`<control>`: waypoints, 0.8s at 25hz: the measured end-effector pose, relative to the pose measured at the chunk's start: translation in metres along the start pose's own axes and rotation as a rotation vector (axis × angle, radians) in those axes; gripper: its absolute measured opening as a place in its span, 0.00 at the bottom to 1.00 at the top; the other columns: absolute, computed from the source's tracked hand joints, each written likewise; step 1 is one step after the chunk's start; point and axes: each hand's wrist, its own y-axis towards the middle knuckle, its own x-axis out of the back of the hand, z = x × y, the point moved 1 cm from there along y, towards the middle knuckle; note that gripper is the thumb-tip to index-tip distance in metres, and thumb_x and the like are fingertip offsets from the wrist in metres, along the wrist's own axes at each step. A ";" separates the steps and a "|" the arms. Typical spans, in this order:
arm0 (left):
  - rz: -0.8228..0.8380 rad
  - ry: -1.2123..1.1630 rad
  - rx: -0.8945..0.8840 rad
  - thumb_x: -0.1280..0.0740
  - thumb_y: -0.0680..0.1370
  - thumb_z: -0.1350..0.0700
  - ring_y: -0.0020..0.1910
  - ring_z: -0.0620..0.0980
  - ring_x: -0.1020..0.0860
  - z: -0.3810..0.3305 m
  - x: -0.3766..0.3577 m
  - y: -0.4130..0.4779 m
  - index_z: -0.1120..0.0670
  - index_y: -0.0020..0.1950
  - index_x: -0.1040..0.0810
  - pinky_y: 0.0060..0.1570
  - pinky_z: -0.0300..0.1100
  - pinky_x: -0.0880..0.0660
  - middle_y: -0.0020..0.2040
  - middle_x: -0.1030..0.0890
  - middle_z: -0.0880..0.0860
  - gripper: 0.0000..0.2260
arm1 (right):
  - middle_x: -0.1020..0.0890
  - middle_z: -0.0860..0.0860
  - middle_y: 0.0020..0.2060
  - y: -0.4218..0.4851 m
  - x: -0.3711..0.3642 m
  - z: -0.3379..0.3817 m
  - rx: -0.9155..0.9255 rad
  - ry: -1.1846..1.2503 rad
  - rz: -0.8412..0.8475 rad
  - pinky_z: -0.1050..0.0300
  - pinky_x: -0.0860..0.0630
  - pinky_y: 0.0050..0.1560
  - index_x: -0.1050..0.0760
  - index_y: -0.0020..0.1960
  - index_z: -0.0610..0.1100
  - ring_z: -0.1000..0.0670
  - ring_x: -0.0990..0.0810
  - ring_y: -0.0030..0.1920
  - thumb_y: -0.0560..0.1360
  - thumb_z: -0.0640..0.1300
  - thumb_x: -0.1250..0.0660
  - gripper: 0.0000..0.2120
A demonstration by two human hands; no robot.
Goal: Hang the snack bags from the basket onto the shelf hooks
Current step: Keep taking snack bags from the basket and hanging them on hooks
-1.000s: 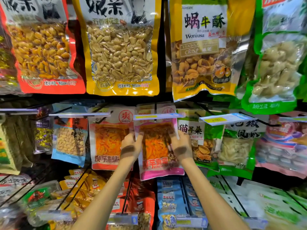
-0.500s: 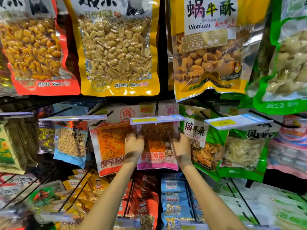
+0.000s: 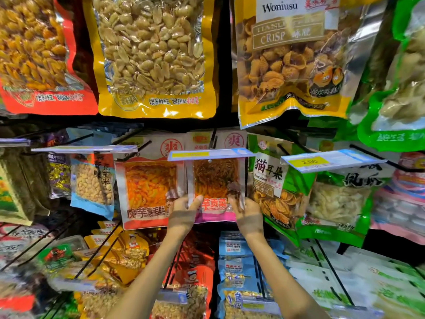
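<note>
You're looking at: bag (image 3: 216, 180), pink hem, orange-brown shreds showing; left bag (image 3: 149, 192), orange hem; tag (image 3: 211, 154), blue with yellow patch.

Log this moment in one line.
snack bag: under price tag; left hand: pinches left edge; right hand: holds right edge; hooked: unclear

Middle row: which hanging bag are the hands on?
The pink-bottomed bag: left hand and right hand pinch its lower corners. It sits between the orange-bottomed bag and the green bag.

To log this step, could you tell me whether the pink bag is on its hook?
Cannot tell: the price tag covers the top of the bag; the left hand and right hand pinch its lower corners.
</note>
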 end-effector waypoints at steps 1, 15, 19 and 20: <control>-0.019 0.007 -0.002 0.33 0.79 0.49 0.22 0.41 0.39 0.001 -0.001 0.000 0.50 0.29 0.37 0.28 0.39 0.45 0.22 0.38 0.44 0.21 | 0.36 0.54 0.27 0.002 0.000 0.000 -0.026 0.037 0.017 0.73 0.35 0.29 0.39 0.30 0.45 0.65 0.29 0.25 0.80 0.35 0.36 0.22; 0.032 0.181 0.066 0.34 0.79 0.45 0.40 0.56 0.25 -0.009 0.014 -0.016 0.58 0.38 0.28 0.38 0.47 0.34 0.35 0.26 0.54 0.18 | 0.29 0.53 0.32 0.000 0.014 0.008 -0.202 -0.326 0.238 0.52 0.25 0.44 0.32 0.35 0.49 0.50 0.28 0.37 0.80 0.45 0.38 0.15; 0.036 0.509 0.004 0.37 0.79 0.42 0.39 0.56 0.23 -0.004 0.040 -0.024 0.53 0.42 0.27 0.38 0.45 0.30 0.36 0.22 0.53 0.15 | 0.20 0.45 0.42 -0.013 0.027 0.023 -0.181 -0.520 0.270 0.56 0.28 0.39 0.24 0.48 0.43 0.45 0.20 0.44 0.79 0.51 0.37 0.12; 0.025 0.627 -0.062 0.38 0.79 0.43 0.43 0.57 0.20 -0.003 0.047 -0.029 0.53 0.46 0.24 0.41 0.45 0.26 0.40 0.19 0.54 0.13 | 0.19 0.44 0.45 -0.020 0.030 0.027 -0.187 -0.585 0.297 0.55 0.26 0.41 0.26 0.49 0.43 0.43 0.19 0.46 0.79 0.51 0.37 0.11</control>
